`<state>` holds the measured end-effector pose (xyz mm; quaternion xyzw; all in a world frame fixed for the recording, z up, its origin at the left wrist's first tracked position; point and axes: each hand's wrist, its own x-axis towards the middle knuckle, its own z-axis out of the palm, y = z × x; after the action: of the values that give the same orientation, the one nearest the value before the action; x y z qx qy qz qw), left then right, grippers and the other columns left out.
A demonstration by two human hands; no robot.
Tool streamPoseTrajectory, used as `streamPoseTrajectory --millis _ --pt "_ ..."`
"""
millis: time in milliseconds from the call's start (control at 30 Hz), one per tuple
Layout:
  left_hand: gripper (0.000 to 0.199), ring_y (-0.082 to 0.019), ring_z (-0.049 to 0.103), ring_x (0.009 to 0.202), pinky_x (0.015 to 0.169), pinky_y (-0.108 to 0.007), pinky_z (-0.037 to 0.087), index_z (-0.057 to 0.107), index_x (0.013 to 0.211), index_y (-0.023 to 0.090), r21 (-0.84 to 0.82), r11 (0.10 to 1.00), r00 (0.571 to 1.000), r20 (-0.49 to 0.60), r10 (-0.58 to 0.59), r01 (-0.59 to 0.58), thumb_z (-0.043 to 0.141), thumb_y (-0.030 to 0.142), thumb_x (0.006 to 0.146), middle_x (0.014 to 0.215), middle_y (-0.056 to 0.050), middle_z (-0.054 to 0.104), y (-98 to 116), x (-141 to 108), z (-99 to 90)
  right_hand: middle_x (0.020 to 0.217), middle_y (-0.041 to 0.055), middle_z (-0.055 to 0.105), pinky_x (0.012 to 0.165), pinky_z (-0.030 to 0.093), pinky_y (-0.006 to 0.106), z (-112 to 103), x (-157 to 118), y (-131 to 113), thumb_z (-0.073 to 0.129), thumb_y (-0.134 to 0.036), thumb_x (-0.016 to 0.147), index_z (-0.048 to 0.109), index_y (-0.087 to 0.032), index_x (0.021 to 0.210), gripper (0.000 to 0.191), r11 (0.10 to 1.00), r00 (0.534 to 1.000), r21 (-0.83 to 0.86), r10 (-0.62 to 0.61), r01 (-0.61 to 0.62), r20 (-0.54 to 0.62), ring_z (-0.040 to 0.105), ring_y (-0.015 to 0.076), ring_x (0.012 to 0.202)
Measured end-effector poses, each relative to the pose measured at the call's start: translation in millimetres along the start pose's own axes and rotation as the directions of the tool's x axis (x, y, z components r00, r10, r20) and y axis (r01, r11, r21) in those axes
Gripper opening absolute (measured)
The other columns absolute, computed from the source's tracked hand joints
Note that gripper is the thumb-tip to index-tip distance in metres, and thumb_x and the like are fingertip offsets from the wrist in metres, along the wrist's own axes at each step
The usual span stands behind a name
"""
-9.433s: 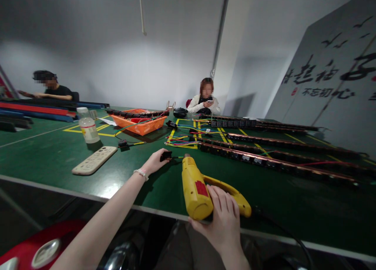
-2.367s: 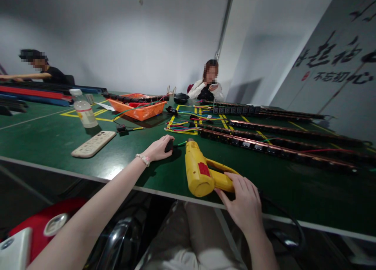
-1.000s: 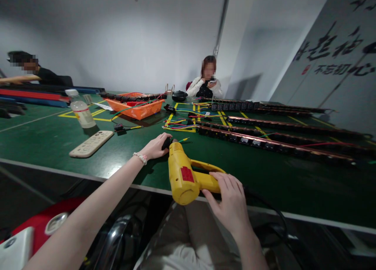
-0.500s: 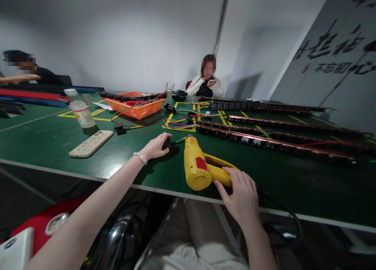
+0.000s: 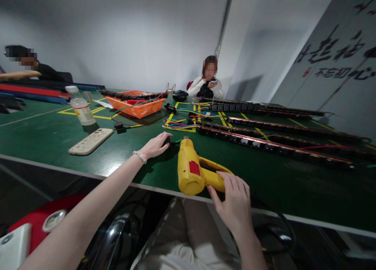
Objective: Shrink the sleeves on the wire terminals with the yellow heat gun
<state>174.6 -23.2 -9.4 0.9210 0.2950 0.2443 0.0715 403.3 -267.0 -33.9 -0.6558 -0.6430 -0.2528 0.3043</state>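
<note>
My left hand (image 5: 155, 146) is closed on a small black connector (image 5: 167, 140) at the middle of the green table (image 5: 132, 144); a green wire runs from the connector toward the nozzle of a yellow heat gun (image 5: 190, 172). The gun lies near the table's front edge, its nozzle pointing away from me. My right hand (image 5: 234, 193) is closed around the end of the gun's handle. Another black connector (image 5: 120, 127) with a short wire lies to the left, beyond my left hand.
A cream phone (image 5: 91, 141) and a bottle (image 5: 83, 110) stand at left. Behind them is an orange basket (image 5: 141, 108). Long black strips with wires (image 5: 264, 144) cover the right side. One person (image 5: 208, 84) sits across the table, another (image 5: 44, 71) at far left.
The heat gun and my right hand have moved a little to the left, bringing the nozzle nearer my left hand. My left hand has hardly moved.
</note>
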Motion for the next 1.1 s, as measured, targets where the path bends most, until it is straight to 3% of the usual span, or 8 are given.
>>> streamPoseTrajectory --millis 433,767,1100 --pt "0.038 -0.021 0.049 0.115 0.098 -0.037 0.043 0.041 0.124 0.023 0.009 1.000 1.000 -0.018 0.004 -0.004 0.039 0.029 0.087 0.123 -0.007 0.050 -10 3 8.1 0.106 0.0060 0.061 0.095 0.033 0.038 -2 0 -14 0.054 -0.041 0.082 0.052 -0.017 0.112 0.039 0.985 0.998 0.172 -0.039 0.030 0.048 0.051 0.0213 0.101" --pt "0.035 -0.020 0.050 0.114 0.097 -0.037 0.044 0.042 0.123 0.023 0.004 1.000 0.999 -0.036 0.008 -0.008 0.036 0.029 0.089 0.121 -0.007 0.051 -7 2 7.4 0.109 0.0045 0.061 0.096 0.034 0.038 0 6 8 0.052 -0.045 0.083 0.051 -0.020 0.111 0.038 0.990 0.994 0.141 -0.028 0.013 0.104 0.052 0.0213 0.103" --pt "0.035 -0.022 0.053 0.109 0.092 -0.037 0.047 0.042 0.122 0.022 0.007 1.000 1.000 -0.023 -0.020 0.020 0.038 0.029 0.088 0.117 -0.008 0.052 -2 0 2.9 0.105 0.0055 0.061 0.089 0.038 0.039 3 12 27 0.050 -0.046 0.084 0.051 -0.021 0.109 0.036 0.996 0.993 0.059 0.063 -0.069 0.099 0.053 0.0230 0.099"
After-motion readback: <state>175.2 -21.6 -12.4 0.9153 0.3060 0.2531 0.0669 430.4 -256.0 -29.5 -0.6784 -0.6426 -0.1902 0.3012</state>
